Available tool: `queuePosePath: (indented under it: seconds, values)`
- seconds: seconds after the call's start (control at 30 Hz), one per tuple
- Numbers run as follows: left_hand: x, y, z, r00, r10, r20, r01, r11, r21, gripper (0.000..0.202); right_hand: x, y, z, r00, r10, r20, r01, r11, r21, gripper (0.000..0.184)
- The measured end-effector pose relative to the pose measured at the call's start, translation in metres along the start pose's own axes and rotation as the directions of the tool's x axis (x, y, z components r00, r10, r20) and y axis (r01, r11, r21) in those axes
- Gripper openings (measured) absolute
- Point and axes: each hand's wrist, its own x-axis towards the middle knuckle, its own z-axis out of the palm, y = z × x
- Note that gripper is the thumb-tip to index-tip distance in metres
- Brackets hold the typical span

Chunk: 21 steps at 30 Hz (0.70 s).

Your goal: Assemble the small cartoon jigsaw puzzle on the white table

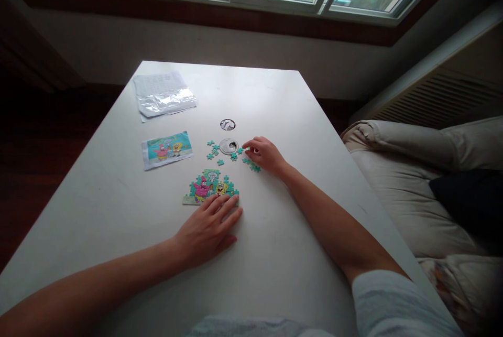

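Note:
A partly assembled cartoon jigsaw puzzle (210, 186) lies on the white table (118, 206). My left hand (208, 229) rests flat on the table with fingers stretched out, fingertips touching the puzzle's lower edge. My right hand (264, 153) is curled, fingers pinched on a loose teal puzzle piece among several scattered teal pieces (220, 154). A small round tin (228, 146) sits among the pieces, and its lid (227, 124) lies just beyond.
A printed picture card (167, 149) of the puzzle lies to the left. A clear plastic bag with a paper sheet (163, 95) lies at the far left. A cushioned sofa (412, 190) stands close along the table's right edge. Windows run behind.

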Motion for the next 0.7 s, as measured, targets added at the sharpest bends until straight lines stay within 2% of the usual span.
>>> queuePosePath:
  seconds: [0.13, 0.33, 0.53, 0.7]
  values:
    - [0.0003, 0.0033, 0.0021, 0.995, 0.103, 0.008, -0.103, 0.993, -0.058, 0.053, -0.0006, -0.0051, 0.0026, 0.998, -0.041, 0.05, 0.045, 0.996, -0.082, 0.024]
    - [0.0006, 0.0023, 0.0045, 0.988, 0.157, 0.005, -0.155, 0.979, -0.132, 0.051, -0.0009, -0.0043, 0.0036, 0.998, -0.035, 0.055, 0.039, 0.996, -0.083, 0.022]
    - [-0.0006, 0.0015, 0.0059, 0.989, 0.147, 0.027, -0.143, 0.981, -0.131, 0.05, -0.0012, -0.0045, 0.0032, 0.997, -0.041, 0.058, 0.045, 0.996, -0.073, 0.02]
    - [-0.0034, 0.0054, 0.0, 0.997, 0.072, 0.032, -0.07, 0.995, -0.071, 0.048, -0.0015, -0.0043, 0.0007, 0.998, -0.014, 0.062, 0.017, 0.998, -0.053, 0.017]
